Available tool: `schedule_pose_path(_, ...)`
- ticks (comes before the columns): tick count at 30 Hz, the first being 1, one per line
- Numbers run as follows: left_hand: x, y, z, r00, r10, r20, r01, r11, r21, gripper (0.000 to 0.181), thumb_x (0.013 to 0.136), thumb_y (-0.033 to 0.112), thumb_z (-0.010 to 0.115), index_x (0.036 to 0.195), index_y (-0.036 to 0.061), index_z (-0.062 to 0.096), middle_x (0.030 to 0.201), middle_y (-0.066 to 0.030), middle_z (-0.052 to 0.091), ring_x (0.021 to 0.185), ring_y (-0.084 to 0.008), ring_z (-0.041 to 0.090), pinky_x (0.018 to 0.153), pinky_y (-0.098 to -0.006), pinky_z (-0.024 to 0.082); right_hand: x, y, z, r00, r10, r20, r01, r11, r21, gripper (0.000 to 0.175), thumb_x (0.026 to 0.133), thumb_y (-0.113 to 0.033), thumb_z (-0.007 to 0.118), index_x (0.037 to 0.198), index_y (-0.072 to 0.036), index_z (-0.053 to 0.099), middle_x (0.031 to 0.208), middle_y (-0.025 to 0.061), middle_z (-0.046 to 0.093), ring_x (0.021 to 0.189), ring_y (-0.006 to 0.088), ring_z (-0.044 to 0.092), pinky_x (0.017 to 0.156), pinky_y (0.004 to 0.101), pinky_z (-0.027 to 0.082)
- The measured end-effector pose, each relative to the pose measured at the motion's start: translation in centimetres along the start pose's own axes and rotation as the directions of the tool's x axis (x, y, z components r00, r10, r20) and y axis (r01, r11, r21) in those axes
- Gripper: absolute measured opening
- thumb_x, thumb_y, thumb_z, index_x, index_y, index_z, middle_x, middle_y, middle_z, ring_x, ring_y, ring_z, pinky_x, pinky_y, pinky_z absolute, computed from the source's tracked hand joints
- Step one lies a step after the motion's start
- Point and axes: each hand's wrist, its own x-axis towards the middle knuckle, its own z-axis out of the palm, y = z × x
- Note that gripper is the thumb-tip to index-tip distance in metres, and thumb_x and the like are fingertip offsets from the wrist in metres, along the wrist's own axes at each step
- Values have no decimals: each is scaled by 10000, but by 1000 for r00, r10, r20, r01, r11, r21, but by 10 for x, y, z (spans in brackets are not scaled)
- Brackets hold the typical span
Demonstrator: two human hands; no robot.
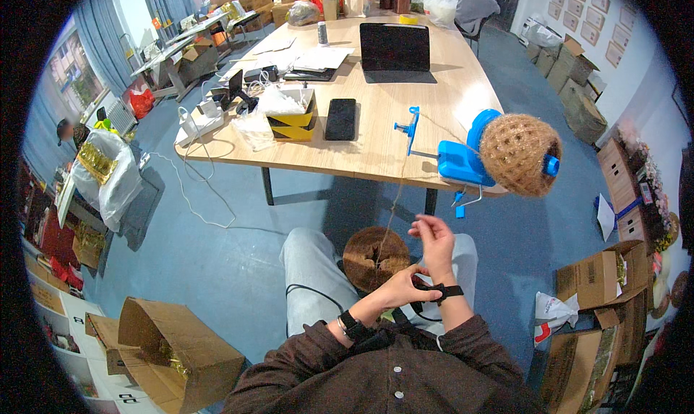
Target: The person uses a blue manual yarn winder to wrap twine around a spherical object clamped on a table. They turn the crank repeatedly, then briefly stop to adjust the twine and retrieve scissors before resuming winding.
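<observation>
My left hand (pixel 404 288) reaches across to the right wrist, its fingers on the black band (pixel 449 293) there. Raised above my right thigh, my right hand (pixel 435 240) has its fingers loosely bent and holds nothing that I can see. Between my knees stands a round brown yarn cake (pixel 355 254), with a strand of yarn (pixel 393 211) rising from its hollow middle to the table. The strand runs through the guide of a blue yarn winder (pixel 461 162) at the table's front right edge. A large ball of fuzzy tan yarn (pixel 515 154) sits on the winder.
The wooden table (pixel 379 159) holds a black phone (pixel 341 120), a tablet (pixel 394 48), a yellow-and-black box (pixel 293 127) and a power strip (pixel 200 124). Its cable loops over the floor at left. Cardboard boxes (pixel 179 349) stand on both sides. Two people sit farther off.
</observation>
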Motion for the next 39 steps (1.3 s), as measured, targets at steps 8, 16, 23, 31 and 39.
schedule_pose_path(8,2,-9,-7,998,-26,-49,24,999,-36,710,728,424,888,1172,-48,597,1054,-103,659,978,-155,602,862,-283,484,6,21,-7,916,395,70,-291,535,793,119,982,-84,616,1081,-31,656,985,104,698,912,202,690,817,340,591)
schedule_pose_path(16,3,-29,-15,990,-15,-137,-5,990,-143,800,726,379,905,1276,-59,523,1096,-102,652,1016,-162,608,879,-294,498,-21,16,-11,917,-268,295,397,689,-606,121,947,-87,601,1047,-57,662,981,108,680,837,260,691,752,379,544)
schedule_pose_path(23,3,-5,1,982,68,-179,-69,998,-2,916,648,485,920,1271,-66,538,982,-114,621,900,-181,592,782,-300,495,17,5,-6,933,357,32,-213,480,851,96,966,-68,642,1058,-45,650,993,85,688,921,193,683,858,341,583)
schedule_pose_path(31,-2,8,5,977,131,-169,-121,990,69,949,639,509,920,1280,-57,509,998,-144,630,914,-204,598,788,-316,508,7,-33,5,850,-524,60,450,661,-600,102,956,-59,639,1036,-41,700,941,62,709,738,132,679,664,277,541)
schedule_pose_path(39,3,27,11,987,102,-127,-79,982,173,857,650,387,947,1240,-51,506,1023,-97,635,946,-162,591,810,-305,499,31,-30,-6,911,390,138,-265,293,919,167,944,-87,675,1102,-32,668,996,97,706,827,163,673,784,320,577)
